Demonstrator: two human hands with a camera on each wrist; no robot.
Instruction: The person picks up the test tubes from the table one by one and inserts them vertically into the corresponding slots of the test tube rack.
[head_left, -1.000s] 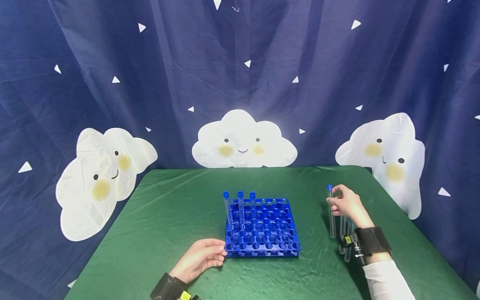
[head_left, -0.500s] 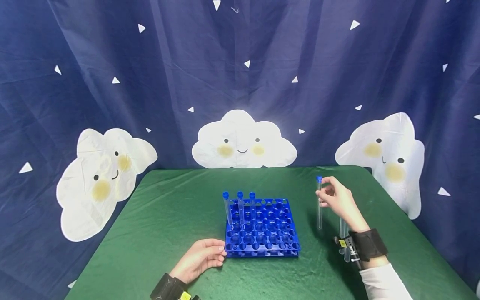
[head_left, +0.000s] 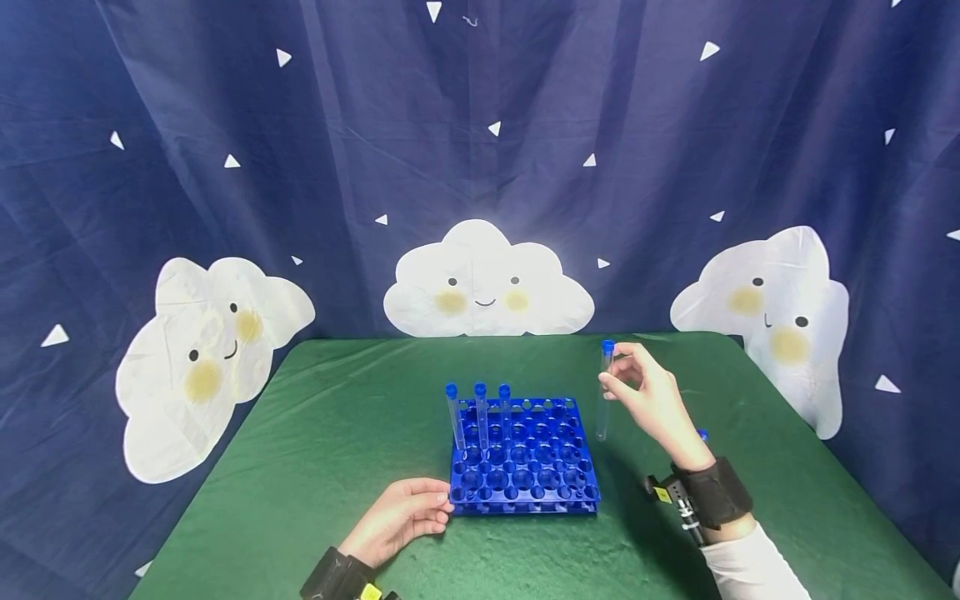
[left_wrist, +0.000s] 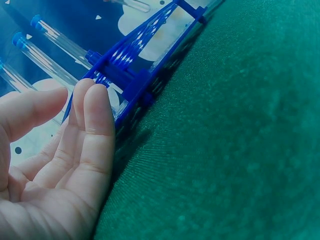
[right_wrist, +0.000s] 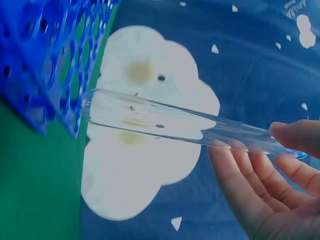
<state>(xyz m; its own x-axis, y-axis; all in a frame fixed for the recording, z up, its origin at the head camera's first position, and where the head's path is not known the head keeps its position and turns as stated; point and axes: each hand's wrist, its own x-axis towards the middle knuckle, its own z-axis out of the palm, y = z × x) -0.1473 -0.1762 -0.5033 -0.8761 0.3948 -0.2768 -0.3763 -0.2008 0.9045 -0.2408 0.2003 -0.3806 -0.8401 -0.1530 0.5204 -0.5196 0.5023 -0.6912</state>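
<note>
Fingers of the right hand (head_left: 654, 402) pinch a clear test tube (head_left: 603, 392) near its blue cap, thumb on one side and fingertips (right_wrist: 235, 160) on the other. The tube hangs upright below them, in the air just beside the right edge of the blue rack (head_left: 525, 457), not touching it. The left hand (head_left: 401, 517) lies flat on the green tablecloth (head_left: 315, 450), fingers straight and together, fingertips (left_wrist: 95, 97) against the rack's near left corner. Three capped tubes (head_left: 480, 417) stand in the rack's far left holes, beyond those fingertips.
</note>
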